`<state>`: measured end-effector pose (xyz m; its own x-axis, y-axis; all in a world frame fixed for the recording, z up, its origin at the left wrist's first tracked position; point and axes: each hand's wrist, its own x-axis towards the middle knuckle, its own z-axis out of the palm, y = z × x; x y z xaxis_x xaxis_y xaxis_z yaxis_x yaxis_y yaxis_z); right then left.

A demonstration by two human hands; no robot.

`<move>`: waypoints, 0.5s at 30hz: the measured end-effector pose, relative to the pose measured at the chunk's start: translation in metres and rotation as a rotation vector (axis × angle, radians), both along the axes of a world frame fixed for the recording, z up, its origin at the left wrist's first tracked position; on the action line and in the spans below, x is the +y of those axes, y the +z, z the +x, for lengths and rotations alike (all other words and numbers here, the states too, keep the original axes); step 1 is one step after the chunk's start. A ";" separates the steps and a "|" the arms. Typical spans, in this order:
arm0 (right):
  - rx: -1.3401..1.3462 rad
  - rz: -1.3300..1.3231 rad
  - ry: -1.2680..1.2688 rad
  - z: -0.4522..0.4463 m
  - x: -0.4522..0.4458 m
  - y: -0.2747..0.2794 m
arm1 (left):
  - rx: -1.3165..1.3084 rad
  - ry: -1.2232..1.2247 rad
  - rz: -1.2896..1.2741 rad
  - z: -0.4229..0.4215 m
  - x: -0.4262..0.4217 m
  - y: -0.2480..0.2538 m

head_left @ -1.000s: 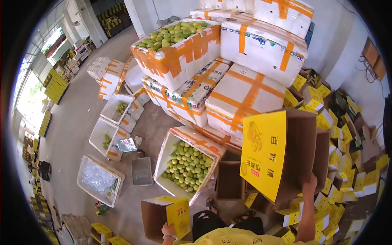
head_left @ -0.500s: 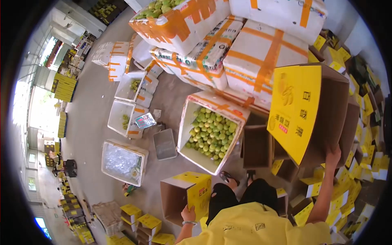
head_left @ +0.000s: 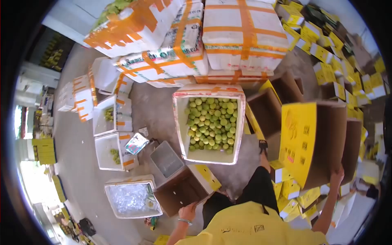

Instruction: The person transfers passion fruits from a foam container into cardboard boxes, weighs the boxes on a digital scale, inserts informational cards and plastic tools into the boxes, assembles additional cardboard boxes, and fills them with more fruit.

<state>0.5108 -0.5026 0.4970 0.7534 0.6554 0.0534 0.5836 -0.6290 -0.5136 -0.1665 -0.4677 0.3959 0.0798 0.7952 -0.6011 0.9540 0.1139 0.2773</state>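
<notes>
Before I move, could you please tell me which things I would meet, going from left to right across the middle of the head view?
Stack of yellow boxes → white foam box with a few green fruits → grey tray → large pile of green fruit → large yellow carton held by the right hand.

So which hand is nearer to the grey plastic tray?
Left: the left hand, gripping a smaller carton, is on the near side of the grey tray; the right hand, gripping a larger carton, is well off to its right.
</notes>
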 end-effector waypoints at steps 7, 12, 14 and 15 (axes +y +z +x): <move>0.088 -0.378 -0.136 -0.164 -0.053 -0.012 | 0.032 -0.568 -0.239 -0.056 0.024 -0.044; 0.098 -0.637 -0.065 -0.192 -0.051 -0.124 | 0.005 -0.693 -0.269 -0.028 0.011 -0.090; 0.093 -0.629 -0.013 -0.194 -0.041 -0.178 | 0.019 -0.761 -0.294 -0.014 0.001 -0.110; 0.122 -0.642 0.022 -0.196 -0.030 -0.196 | 0.007 -0.778 -0.296 -0.008 -0.005 -0.122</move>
